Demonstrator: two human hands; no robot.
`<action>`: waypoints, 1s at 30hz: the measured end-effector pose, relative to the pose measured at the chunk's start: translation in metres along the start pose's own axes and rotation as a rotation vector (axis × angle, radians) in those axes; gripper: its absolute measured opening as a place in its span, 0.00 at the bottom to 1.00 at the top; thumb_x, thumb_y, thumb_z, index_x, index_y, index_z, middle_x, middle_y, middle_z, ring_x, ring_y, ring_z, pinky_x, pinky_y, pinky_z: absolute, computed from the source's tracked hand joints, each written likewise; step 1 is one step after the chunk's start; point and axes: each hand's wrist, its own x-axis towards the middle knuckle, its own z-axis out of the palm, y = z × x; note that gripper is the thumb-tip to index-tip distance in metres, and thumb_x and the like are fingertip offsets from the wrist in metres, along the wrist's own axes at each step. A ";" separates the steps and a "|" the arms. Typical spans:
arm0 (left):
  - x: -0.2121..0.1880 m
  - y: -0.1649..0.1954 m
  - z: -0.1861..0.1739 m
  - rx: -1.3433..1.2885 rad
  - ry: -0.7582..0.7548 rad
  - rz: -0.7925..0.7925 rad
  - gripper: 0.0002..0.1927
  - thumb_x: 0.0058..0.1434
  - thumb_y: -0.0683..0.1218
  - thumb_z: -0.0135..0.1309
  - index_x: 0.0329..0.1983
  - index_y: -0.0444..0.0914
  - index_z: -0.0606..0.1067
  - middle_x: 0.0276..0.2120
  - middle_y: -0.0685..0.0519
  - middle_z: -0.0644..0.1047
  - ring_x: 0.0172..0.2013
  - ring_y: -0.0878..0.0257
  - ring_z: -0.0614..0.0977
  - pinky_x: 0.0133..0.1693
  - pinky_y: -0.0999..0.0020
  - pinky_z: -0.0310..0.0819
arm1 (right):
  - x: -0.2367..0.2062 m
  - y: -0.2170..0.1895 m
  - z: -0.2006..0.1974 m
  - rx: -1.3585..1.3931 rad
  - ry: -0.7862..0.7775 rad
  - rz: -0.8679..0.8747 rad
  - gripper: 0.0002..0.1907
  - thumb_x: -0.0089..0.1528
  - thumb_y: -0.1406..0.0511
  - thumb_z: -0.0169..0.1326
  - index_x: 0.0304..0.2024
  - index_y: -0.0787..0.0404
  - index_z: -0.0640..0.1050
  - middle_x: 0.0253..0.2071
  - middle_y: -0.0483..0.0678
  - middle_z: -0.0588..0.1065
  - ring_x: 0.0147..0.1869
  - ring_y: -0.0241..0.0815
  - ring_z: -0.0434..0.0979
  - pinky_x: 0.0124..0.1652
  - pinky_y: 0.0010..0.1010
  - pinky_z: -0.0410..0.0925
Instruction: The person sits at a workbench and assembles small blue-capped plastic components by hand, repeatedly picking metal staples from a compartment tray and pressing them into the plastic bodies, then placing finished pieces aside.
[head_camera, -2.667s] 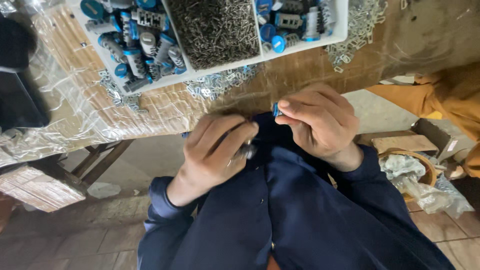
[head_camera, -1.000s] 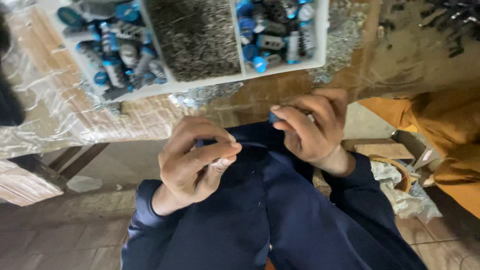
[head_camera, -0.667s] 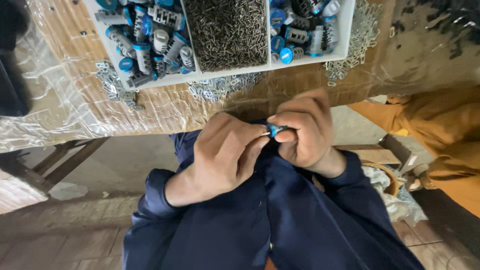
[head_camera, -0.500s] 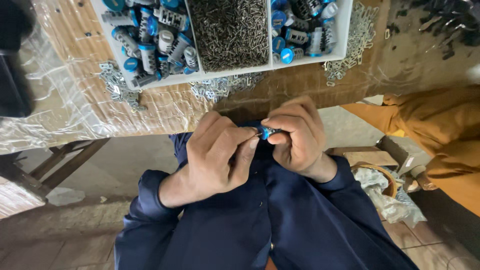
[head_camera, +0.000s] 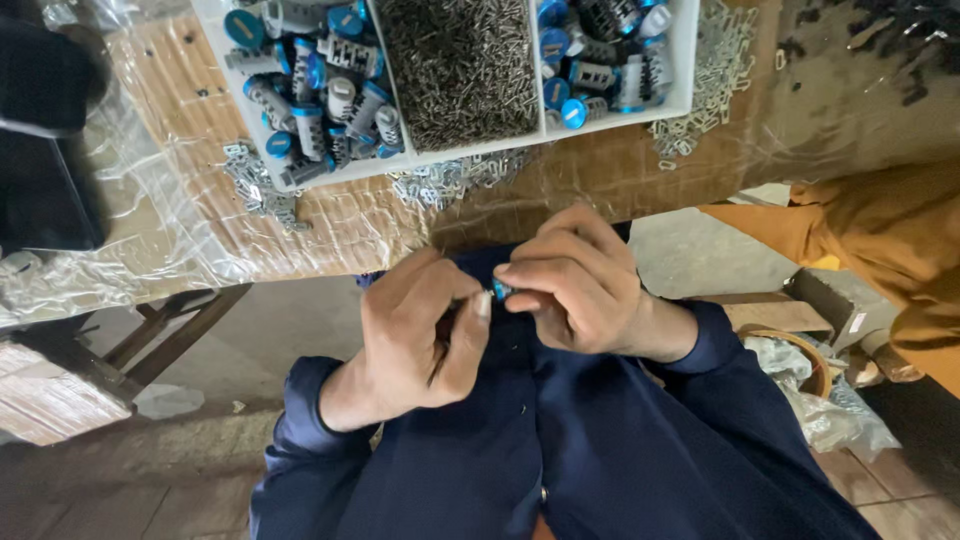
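Down over my lap, my right hand (head_camera: 580, 290) pinched the small blue-capped part (head_camera: 501, 291) so it couldn't roll, left hand (head_camera: 425, 335) curled shut against it, fingertips steadying. White tray (head_camera: 470, 150) sat just beyond on the desk (head_camera: 330, 225).

A wooden table (head_camera: 330, 230) wrapped in clear plastic sheeting (head_camera: 120, 250) is seen above a dusty tiled floor (head_camera: 130, 480), lit by soft daylight (crumpled plastic bags (head_camera: 830, 410) are heaped at the right edge).
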 end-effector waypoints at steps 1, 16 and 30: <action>0.000 0.000 0.002 0.021 -0.005 -0.021 0.04 0.62 0.37 0.55 0.32 0.34 0.72 0.24 0.48 0.70 0.24 0.53 0.71 0.28 0.57 0.63 | -0.002 -0.001 0.000 -0.004 0.003 -0.003 0.11 0.66 0.64 0.63 0.43 0.66 0.78 0.37 0.51 0.77 0.37 0.51 0.76 0.36 0.39 0.71; 0.072 0.070 -0.037 0.004 -0.422 0.484 0.17 0.69 0.45 0.59 0.52 0.27 0.71 0.35 0.46 0.73 0.32 0.50 0.76 0.36 0.55 0.70 | 0.016 0.010 -0.069 -0.136 0.019 0.090 0.26 0.54 0.48 0.66 0.36 0.63 0.77 0.34 0.46 0.76 0.38 0.49 0.76 0.39 0.44 0.69; 0.107 -0.007 -0.027 1.038 0.132 0.254 0.07 0.72 0.48 0.65 0.45 0.41 0.80 0.46 0.57 0.76 0.47 0.56 0.71 0.52 0.57 0.61 | 0.094 0.037 -0.114 -0.850 -0.300 -0.026 0.09 0.71 0.64 0.67 0.40 0.61 0.81 0.47 0.49 0.69 0.55 0.45 0.69 0.49 0.29 0.73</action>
